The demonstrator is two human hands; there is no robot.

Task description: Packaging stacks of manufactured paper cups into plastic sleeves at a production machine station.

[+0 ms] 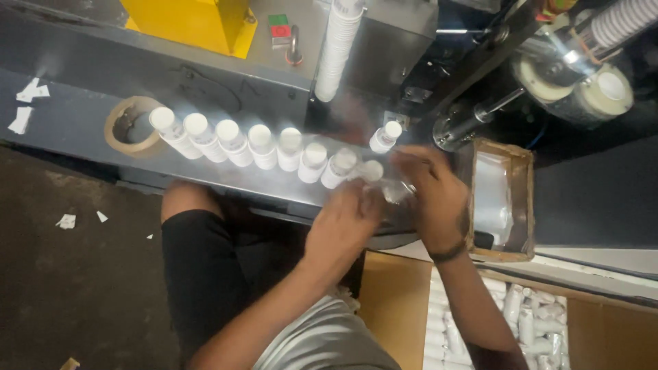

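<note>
What the left hand point(343, 223) and right hand point(435, 199) pinch between them is a motion-blurred, glare-washed clear thing point(394, 192), so its kind and the grip on it cannot be told. The cardboard box point(397, 308) of small white bottles point(528, 322) runs off the bottom edge. The labels on the row of white-capped bottles point(260, 145) are too small and overexposed to make out.

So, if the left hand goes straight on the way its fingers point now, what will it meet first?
Probably the capped white bottle at the near end of the row, just beyond the left hand. The fingers are blurred, so they may already touch it.
</note>
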